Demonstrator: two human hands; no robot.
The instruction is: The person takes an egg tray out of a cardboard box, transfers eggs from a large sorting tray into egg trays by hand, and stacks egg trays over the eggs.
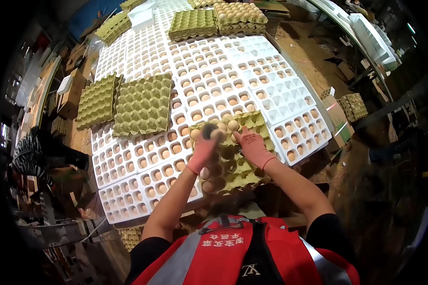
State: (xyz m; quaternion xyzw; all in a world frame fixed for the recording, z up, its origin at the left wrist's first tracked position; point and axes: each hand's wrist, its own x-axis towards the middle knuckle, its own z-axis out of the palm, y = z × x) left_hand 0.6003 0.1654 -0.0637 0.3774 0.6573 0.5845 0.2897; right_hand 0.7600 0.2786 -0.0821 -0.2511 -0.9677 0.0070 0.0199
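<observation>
Both my hands wear pink gloves and are over a yellow-green egg tray at the near edge of the table. My left hand is at the tray's left part, its fingers closed around something dark and partly blurred, beside an egg. My right hand has its fingertips at an egg near the tray's far side. More eggs lie in the tray's left columns, while many cups on its right hold none. White foam trays filled with eggs surround it.
Two empty yellow-green trays lie upside down or stacked on the left. Farther back are tray stacks, a tray full of eggs and a white foam box. A person in striped clothing is at the left.
</observation>
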